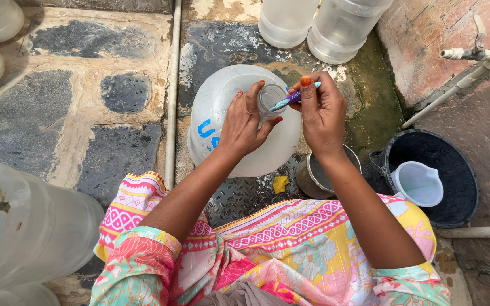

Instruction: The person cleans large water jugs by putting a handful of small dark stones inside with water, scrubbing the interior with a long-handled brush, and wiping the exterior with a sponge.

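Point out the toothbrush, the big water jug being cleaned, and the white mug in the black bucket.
toothbrush [296, 96], head view, on its purple and blue handle by the right hand's fingers.
water jug [214, 105], head view, on its rounded shoulder left of the neck.
white mug [421, 184], head view, on its inner wall.

I see jug [222, 130] ahead, centre; metal pot [313, 178] just right of it; bucket [460, 170] further right, mug [421, 184] inside; tap [472, 54] behind bucket.
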